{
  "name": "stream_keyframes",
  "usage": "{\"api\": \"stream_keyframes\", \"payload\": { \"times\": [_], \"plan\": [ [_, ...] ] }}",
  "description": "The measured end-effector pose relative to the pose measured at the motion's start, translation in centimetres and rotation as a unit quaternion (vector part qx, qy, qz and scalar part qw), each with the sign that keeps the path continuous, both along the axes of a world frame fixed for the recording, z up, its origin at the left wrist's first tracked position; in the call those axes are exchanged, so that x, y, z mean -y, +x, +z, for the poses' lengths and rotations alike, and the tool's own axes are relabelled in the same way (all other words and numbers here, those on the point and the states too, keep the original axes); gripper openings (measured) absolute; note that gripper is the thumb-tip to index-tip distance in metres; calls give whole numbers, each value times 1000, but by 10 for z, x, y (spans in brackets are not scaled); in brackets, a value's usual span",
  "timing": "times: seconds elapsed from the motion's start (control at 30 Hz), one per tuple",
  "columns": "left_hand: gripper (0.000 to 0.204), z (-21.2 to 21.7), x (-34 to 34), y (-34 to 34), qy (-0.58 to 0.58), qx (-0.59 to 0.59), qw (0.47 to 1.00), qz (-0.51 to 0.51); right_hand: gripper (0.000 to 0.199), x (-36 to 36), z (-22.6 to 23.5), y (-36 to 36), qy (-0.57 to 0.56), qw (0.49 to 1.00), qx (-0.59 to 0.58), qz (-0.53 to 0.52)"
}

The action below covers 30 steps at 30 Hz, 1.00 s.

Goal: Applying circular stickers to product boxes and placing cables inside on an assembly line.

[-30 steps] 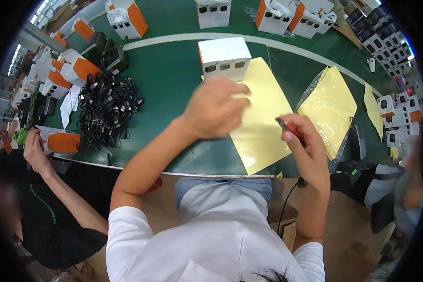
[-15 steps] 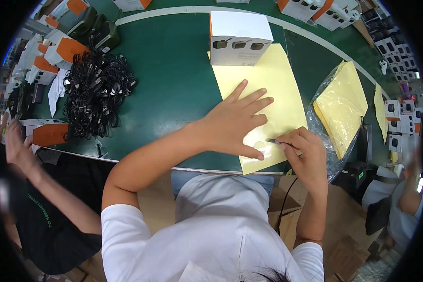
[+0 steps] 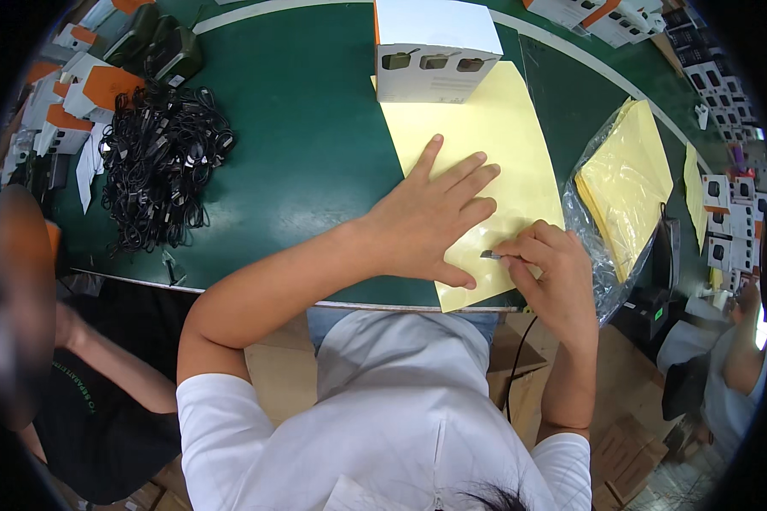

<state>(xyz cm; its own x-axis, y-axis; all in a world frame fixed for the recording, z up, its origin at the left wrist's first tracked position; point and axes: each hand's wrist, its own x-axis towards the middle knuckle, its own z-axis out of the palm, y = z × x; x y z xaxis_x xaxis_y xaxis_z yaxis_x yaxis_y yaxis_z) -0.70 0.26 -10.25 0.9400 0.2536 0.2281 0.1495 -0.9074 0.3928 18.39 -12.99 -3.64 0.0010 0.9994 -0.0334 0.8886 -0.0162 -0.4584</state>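
Observation:
A yellow sheet [image 3: 507, 140] with a glossy surface lies on the green table. My left hand [image 3: 422, 223] rests flat on it, fingers spread, holding nothing. Close by on the right, my right hand [image 3: 556, 277] pinches a small, thin metal tool [image 3: 490, 254] with a flat dark tip. That tip is at the sheet, near my left thumb; most of the tool is hidden in my fingers, so its exact kind is unclear. Faint round shapes show on the sheet beside the tip. On the sheet's far end stands a white and orange box [image 3: 435, 81] with pictures of devices.
To the left lies a heap of black cables [image 3: 162, 166], with orange and white boxes [image 3: 102, 89] behind it. More yellow sheets [image 3: 626, 192] in clear plastic lie at the right. A co-worker's arm [image 3: 115, 366] is at the left; another person sits at the far right.
The view has shifted slightly. My right hand has turned a little, and the tool's tip shows more plainly. My left hand stays spread on the sheet. The co-worker at left has moved.

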Motion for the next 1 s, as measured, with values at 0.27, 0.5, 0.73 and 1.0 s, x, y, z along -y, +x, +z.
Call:
{"api": "stream_keyframes", "payload": {
  "times": [0.27,0.5,0.73,1.0],
  "plan": [
    [90,5,5,2,2,-25,1000,7,20,-1,-10,-18,80,993,89,-19],
    [99,12,4,2,30,-79,996,10,20,2,6,-13,65,996,8,-61],
    [62,59,-31,-8,123,178,973,75,17,20,8,5,110,939,-270,-180],
    [59,88,-125,-10,178,34,973,141,12,18,15,-15,153,851,-480,-149]
  ]
}}
